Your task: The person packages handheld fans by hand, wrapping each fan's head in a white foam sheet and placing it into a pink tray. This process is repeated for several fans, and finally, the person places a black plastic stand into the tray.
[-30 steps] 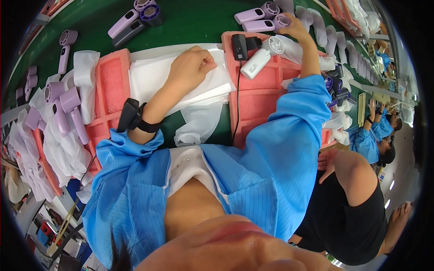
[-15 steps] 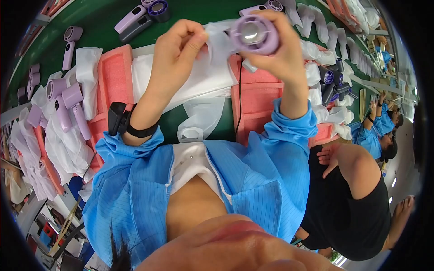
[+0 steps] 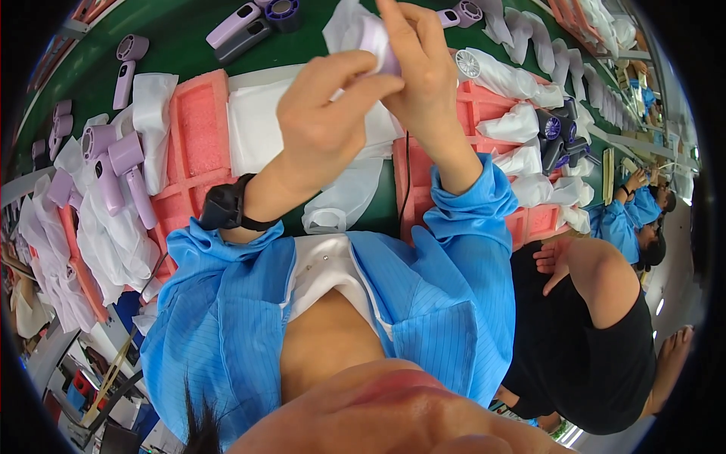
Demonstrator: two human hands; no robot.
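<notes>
1. Hair dryer (image 3: pixel 376 39), lilac in colour, is held up high in the picture, at about 12 o'clock, between both hands, above the green table (image 3: pixel 181 53); only a small part of its body is seen, and a white bag (image 3: pixel 344 23) is seen about it.
2. The left hand (image 3: pixel 327 121) is raised with the thumb and forefinger brought together in a pinch at the lower side of the hair dryer; the other fingers are curled under the palm.
3. A black watch (image 3: pixel 225 206) is worn on the left wrist, above a blue sleeve (image 3: pixel 219 303).
4. The right hand (image 3: pixel 420 72) is closed around the hair dryer from the 3 o'clock side, its fingers pressed together and laid along the lilac body.
5. A pink foam tray (image 3: pixel 198 129) is laid at 9 o'clock of the left hand, with white bags spread beside it.
6. Further lilac dryers (image 3: pixel 113 163) are piled at the 9 o'clock edge, on more white bags.
7. A second pink tray (image 3: pixel 484 106) is seen at 3 o'clock of the right hand, with bagged dryers on it.
8. Another person in a black top (image 3: pixel 582 340) is seated at 4 o'clock.
</notes>
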